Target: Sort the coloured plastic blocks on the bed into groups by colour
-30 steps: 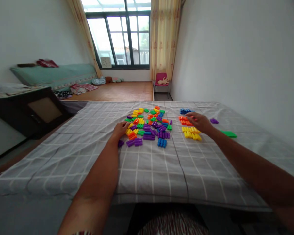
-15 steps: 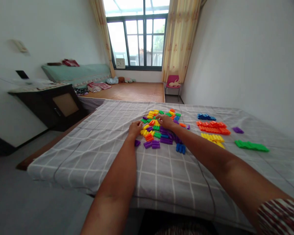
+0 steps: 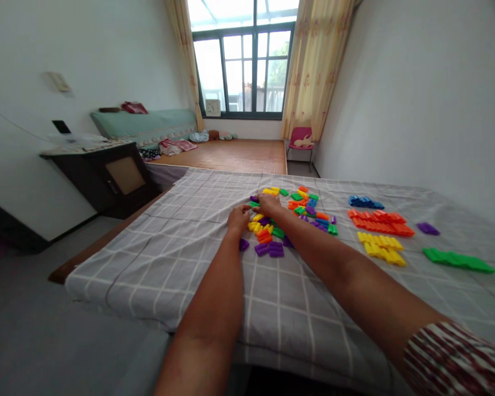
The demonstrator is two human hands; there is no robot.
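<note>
A mixed pile of small plastic pieces lies on the checked cloth, among them yellow pieces (image 3: pixel 257 226), orange pieces (image 3: pixel 264 236) and purple pieces (image 3: pixel 276 249). At the pile's left edge is my left hand (image 3: pixel 238 218), its fingers bent towards a green piece (image 3: pixel 254 204). My right hand (image 3: pixel 268 205) reaches over the pile, close to the left fingertips. Whether either hand grips a piece is too small to tell. To the right, sorted by colour, lie blue (image 3: pixel 366 202), orange (image 3: pixel 380 223), yellow (image 3: pixel 381 248) and green (image 3: pixel 457 260) groups and one purple piece (image 3: pixel 428 228).
The checked cloth (image 3: pixel 148 264) covers a wide surface. Beyond it stand a low wooden platform (image 3: pixel 247 155) with clothes at its left, and a pink chair (image 3: pixel 302 137). A dark cabinet (image 3: pixel 126 175) stands at the left, and a white wall runs along the right.
The view has shifted, so the scene sits further right. My right hand has moved left across the pile, nearer my left hand, uncovering pieces on the pile's right side.
</note>
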